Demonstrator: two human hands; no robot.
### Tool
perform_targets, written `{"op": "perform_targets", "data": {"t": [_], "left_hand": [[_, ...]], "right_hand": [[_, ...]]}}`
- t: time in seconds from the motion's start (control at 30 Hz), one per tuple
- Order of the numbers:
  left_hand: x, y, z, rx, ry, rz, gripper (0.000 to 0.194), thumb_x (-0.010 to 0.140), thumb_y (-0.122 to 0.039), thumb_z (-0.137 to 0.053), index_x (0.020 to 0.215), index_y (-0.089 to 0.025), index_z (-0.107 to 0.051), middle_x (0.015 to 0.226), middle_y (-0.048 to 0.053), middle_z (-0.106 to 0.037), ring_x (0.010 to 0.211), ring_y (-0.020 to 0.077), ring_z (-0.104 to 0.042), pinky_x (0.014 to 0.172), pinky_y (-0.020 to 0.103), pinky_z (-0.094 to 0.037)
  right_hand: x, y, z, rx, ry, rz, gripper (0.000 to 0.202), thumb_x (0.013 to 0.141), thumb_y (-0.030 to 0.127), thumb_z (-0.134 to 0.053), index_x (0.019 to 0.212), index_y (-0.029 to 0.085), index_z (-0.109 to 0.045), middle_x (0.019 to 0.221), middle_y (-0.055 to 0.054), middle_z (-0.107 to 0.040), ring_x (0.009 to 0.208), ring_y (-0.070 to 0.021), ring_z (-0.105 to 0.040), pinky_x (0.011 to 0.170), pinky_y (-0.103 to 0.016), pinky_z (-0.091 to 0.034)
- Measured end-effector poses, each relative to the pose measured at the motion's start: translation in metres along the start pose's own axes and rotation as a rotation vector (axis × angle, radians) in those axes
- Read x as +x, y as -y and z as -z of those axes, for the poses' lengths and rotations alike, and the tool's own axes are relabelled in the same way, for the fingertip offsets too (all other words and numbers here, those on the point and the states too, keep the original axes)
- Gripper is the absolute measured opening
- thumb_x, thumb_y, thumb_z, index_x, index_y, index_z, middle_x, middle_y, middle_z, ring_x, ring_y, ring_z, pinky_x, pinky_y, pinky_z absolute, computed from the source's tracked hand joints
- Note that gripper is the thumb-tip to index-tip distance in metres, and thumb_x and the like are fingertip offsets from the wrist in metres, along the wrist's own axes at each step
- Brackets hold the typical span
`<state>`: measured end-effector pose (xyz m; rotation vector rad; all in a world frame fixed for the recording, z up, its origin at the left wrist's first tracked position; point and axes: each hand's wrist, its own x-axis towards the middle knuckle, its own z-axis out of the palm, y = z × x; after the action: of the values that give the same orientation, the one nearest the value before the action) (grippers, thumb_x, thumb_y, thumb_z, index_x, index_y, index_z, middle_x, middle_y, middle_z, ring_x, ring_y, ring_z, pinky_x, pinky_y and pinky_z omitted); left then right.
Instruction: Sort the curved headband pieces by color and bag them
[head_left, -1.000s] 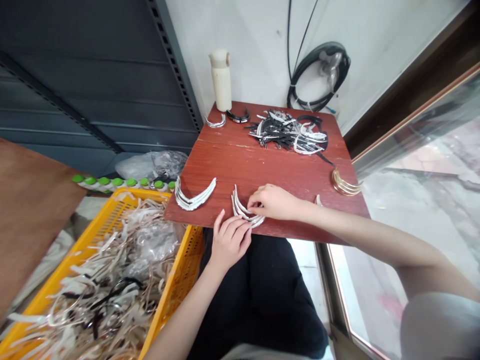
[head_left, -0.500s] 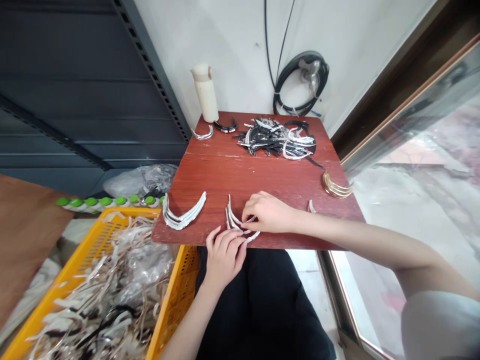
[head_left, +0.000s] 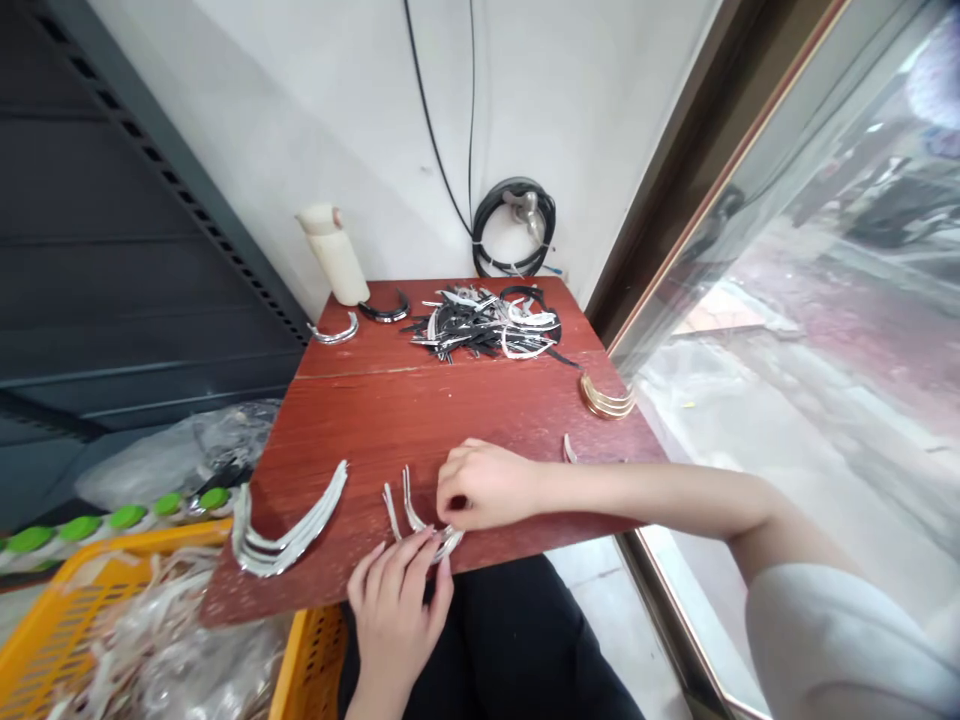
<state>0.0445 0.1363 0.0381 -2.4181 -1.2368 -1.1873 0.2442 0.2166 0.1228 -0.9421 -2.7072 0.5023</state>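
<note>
On the red-brown table (head_left: 360,415), near its front edge, lie thin curved silver-white strips (head_left: 411,510). My left hand (head_left: 397,595) rests its fingertips on their lower ends, the fingers close together. My right hand (head_left: 484,485) is curled over the right end of the same strips, thumb and fingers pinched together; what is between them is hidden. A stack of curved white strips (head_left: 281,550) lies to the left. A single short pale strip (head_left: 568,449) lies just beyond my right forearm, and gold curved strips (head_left: 606,402) sit at the right edge.
A pile of black and silver strips (head_left: 480,325) covers the back of the table. A white bottle (head_left: 337,262) stands at the back left, near black and silver curved pieces. A yellow basket (head_left: 289,665) is at lower left; glass panels are at right.
The view has shifted, so the table appears lower and further left. Both hands remain at the middle strips, with my right hand curled a little above the table edge.
</note>
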Motion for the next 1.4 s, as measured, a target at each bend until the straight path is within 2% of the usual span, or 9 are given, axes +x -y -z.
{"op": "perform_targets", "data": {"t": [0.1, 0.23, 0.37, 0.53, 0.7, 0.8, 1.07, 1.2, 1.4], "left_hand": [[0.000, 0.000, 0.000, -0.002, 0.005, 0.011, 0.023, 0.085, -0.017, -0.063, 0.107, -0.021, -0.067, 0.098, 0.007, -0.073, 0.089, 0.0223, -0.064, 0.095, 0.044, -0.039], [-0.002, 0.004, -0.001, 0.023, 0.017, -0.026, 0.032, 0.083, -0.017, -0.064, 0.115, -0.021, -0.066, 0.099, 0.007, -0.073, 0.088, 0.0220, -0.064, 0.097, 0.043, -0.039], [-0.004, 0.008, -0.003, 0.018, 0.027, -0.043, 0.034, 0.083, -0.018, -0.064, 0.117, -0.022, -0.067, 0.100, 0.006, -0.073, 0.089, 0.0213, -0.064, 0.101, 0.043, -0.037], [-0.003, 0.007, -0.003, -0.006, 0.025, -0.038, 0.034, 0.083, -0.017, -0.064, 0.116, -0.022, -0.067, 0.102, 0.006, -0.074, 0.091, 0.0208, -0.064, 0.102, 0.043, -0.036], [0.001, 0.004, 0.001, -0.033, 0.039, -0.032, 0.034, 0.084, -0.015, -0.063, 0.117, -0.021, -0.066, 0.106, 0.004, -0.075, 0.093, 0.0199, -0.065, 0.104, 0.042, -0.034], [0.005, 0.001, 0.003, -0.050, 0.035, -0.013, 0.033, 0.085, -0.015, -0.062, 0.117, -0.023, -0.066, 0.106, 0.003, -0.075, 0.093, 0.0196, -0.066, 0.106, 0.042, -0.033], [0.006, -0.006, 0.004, -0.065, 0.025, 0.044, 0.034, 0.086, -0.015, -0.060, 0.117, -0.026, -0.066, 0.106, 0.003, -0.074, 0.094, 0.0201, -0.065, 0.107, 0.043, -0.033], [0.002, -0.005, 0.005, -0.045, 0.042, 0.024, 0.034, 0.086, -0.016, -0.060, 0.119, -0.025, -0.065, 0.108, 0.004, -0.074, 0.097, 0.0208, -0.065, 0.108, 0.044, -0.032], [0.003, -0.006, 0.007, -0.024, 0.064, 0.036, 0.031, 0.086, -0.016, -0.059, 0.117, -0.022, -0.065, 0.109, 0.006, -0.073, 0.097, 0.0216, -0.064, 0.107, 0.045, -0.032]], "right_hand": [[0.002, -0.048, 0.030, 0.012, -0.160, -0.114, 0.013, 0.088, 0.023, -0.059, 0.088, 0.020, -0.072, 0.094, -0.003, -0.073, 0.089, -0.0156, -0.062, 0.086, -0.028, -0.040], [-0.002, -0.137, 0.077, -0.203, -0.448, -0.618, 0.023, 0.092, 0.021, -0.051, 0.103, 0.018, -0.071, 0.108, -0.006, -0.071, 0.096, -0.0176, -0.062, 0.086, -0.027, -0.043], [-0.014, -0.202, 0.099, -0.297, -0.440, -0.857, 0.024, 0.090, 0.026, -0.055, 0.101, 0.015, -0.074, 0.110, -0.012, -0.071, 0.100, -0.0229, -0.062, 0.086, -0.029, -0.043], [-0.023, -0.225, 0.100, -0.292, -0.390, -0.871, 0.015, 0.085, 0.025, -0.064, 0.086, 0.016, -0.076, 0.096, -0.010, -0.074, 0.093, -0.0235, -0.064, 0.081, -0.028, -0.042], [-0.018, -0.200, 0.106, -0.320, -0.512, -0.859, 0.032, 0.098, 0.029, -0.043, 0.102, 0.014, -0.071, 0.107, -0.013, -0.071, 0.098, -0.0241, -0.061, 0.085, -0.031, -0.040], [-0.009, -0.153, 0.096, -0.245, -0.531, -0.619, 0.028, 0.099, 0.028, -0.043, 0.099, 0.016, -0.068, 0.102, -0.009, -0.071, 0.095, -0.0218, -0.060, 0.085, -0.030, -0.039], [-0.004, -0.003, 0.017, -0.244, -0.023, 0.074, 0.026, 0.100, 0.027, -0.045, 0.088, 0.016, -0.066, 0.089, -0.007, -0.067, 0.091, -0.0207, -0.053, 0.087, -0.033, -0.033], [-0.007, 0.013, -0.003, -0.277, 0.083, 0.120, 0.027, 0.100, 0.028, -0.045, 0.087, 0.016, -0.065, 0.091, -0.007, -0.065, 0.089, -0.0204, -0.051, 0.085, -0.033, -0.034], [-0.006, 0.007, 0.009, -0.200, 0.115, 0.028, 0.023, 0.098, 0.028, -0.051, 0.089, 0.018, -0.070, 0.094, -0.005, -0.067, 0.089, -0.0187, -0.056, 0.084, -0.032, -0.036]]}}
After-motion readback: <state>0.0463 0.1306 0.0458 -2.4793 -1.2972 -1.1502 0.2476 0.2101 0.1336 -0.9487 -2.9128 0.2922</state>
